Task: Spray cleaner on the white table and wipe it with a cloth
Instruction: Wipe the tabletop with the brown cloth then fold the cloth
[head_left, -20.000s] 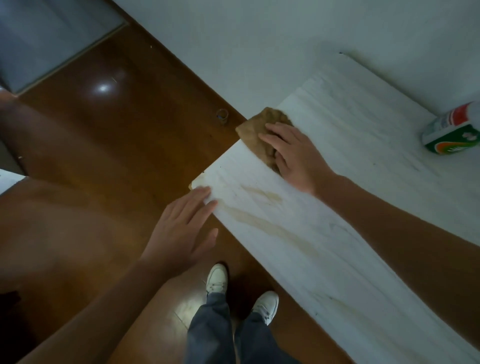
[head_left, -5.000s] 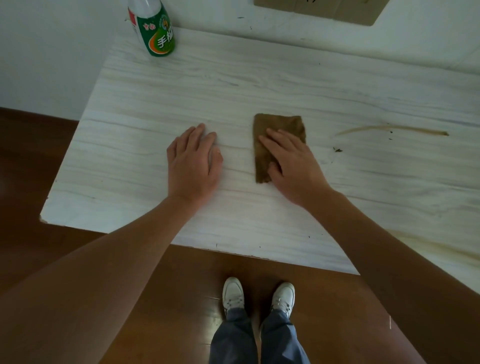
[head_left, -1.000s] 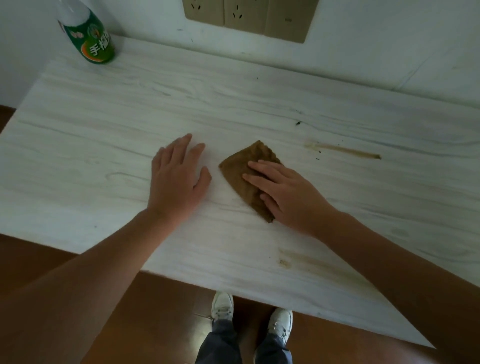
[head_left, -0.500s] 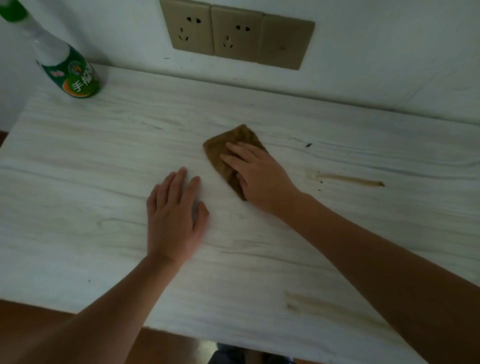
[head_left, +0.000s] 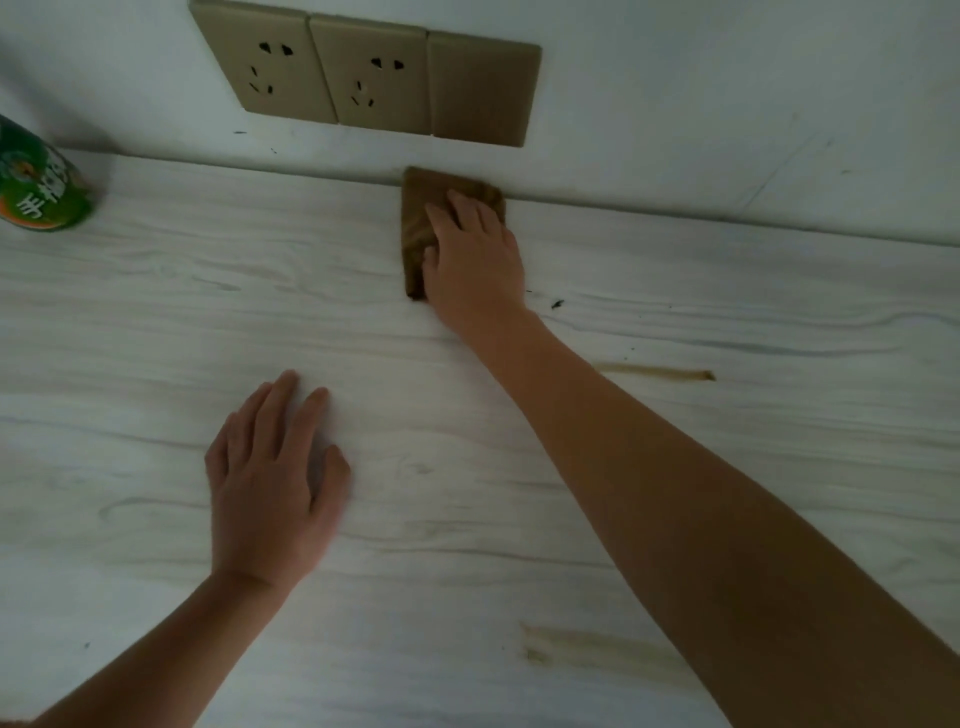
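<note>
1. Two hands were on the white table (head_left: 156, 312); spray bottle (head_left: 39, 182) stood at its back edge.
2. Left hand (head_left: 270, 483) lay flat, fingers straight, holding nothing.
3. Right hand (head_left: 472, 260) pressed cloth (head_left: 415, 234) flat against back edge; wiping step.
4. Next likely: sweep toward brown streak (head_left: 654, 373).

Scuffed white wall (head_left: 701, 88), three gold socket plates (head_left: 374, 78), dim light

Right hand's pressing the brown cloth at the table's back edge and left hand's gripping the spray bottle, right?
No: the head view shows the left hand flat on the white table, the spray bottle standing apart at far left. The right hand does press the brown cloth at the back edge.
</note>
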